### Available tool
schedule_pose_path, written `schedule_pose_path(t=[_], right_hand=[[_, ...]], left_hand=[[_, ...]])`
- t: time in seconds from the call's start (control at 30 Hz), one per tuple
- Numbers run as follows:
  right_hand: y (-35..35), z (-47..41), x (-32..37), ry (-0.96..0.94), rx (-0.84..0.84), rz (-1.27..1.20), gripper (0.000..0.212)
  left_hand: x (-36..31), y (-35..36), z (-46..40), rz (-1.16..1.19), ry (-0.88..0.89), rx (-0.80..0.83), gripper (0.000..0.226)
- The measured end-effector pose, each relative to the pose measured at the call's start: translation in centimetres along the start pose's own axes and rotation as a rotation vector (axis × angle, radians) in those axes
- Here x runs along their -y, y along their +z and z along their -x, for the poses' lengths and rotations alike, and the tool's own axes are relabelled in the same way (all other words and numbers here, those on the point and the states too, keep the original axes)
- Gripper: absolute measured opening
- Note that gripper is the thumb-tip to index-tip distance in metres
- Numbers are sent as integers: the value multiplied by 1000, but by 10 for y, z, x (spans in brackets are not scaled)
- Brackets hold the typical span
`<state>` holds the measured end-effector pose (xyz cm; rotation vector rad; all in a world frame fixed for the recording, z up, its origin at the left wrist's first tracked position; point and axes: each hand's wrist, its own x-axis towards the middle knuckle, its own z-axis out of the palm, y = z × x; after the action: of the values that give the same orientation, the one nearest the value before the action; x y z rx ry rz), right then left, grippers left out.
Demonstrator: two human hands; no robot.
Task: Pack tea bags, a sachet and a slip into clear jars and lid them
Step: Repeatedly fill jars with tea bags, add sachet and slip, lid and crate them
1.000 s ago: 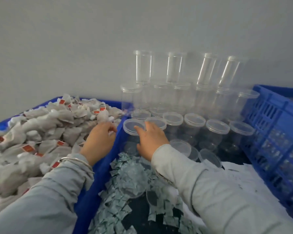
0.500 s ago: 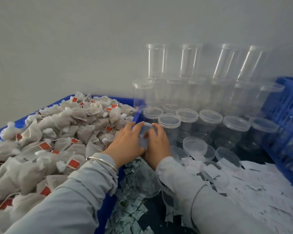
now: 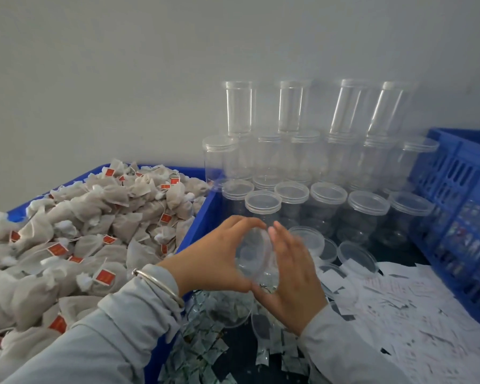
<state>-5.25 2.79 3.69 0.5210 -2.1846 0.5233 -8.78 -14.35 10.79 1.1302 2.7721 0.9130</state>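
Four clear jars (image 3: 290,106) stand in the top tier of the stack against the wall, with about six lidded ones (image 3: 219,159) in the tier beneath and six more (image 3: 328,206) in the front row. Two blue crates (image 3: 203,217) flank them, and two hands (image 3: 214,259) meet around one jar (image 3: 257,256). The tea bags (image 3: 94,217), sachets (image 3: 205,353), paper slips (image 3: 399,300) and loose lids (image 3: 358,257) are too many or too overlapped to count.
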Motion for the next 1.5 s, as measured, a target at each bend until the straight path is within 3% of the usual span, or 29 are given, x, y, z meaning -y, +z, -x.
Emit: schedule_pose_path(t=[0.17,0.53,0.7,0.93,1.07,1.17,1.3,1.5], right_hand=[[-29,16,-15,142,-4,1,101],[-33,46,-9,316,-45,-62,84],[-30,45,-10,255,-207,109,76],[-30,47,-21,141,-217,287,84],[-28,47,-20,117,-225,305,80],[-31,50,-30,282,-289,262,85],[-48,53,-59,622,-403,174,100],[-38,54,-52,583,-342,80,99]], left_hand=[[-21,9,0,134,48,-13,86],[-33,28,-3,-32,-30,51,91],[-33,32,-13,243,-294,-29,81],[-37,31,-18,410,-562,96,82],[-36,31,-17,754,-760,243,90],[-29,23,-18,958,-837,336,101],[-8,3,-17,1077,-867,144,92],[-4,4,-22,1218,-831,-40,69]])
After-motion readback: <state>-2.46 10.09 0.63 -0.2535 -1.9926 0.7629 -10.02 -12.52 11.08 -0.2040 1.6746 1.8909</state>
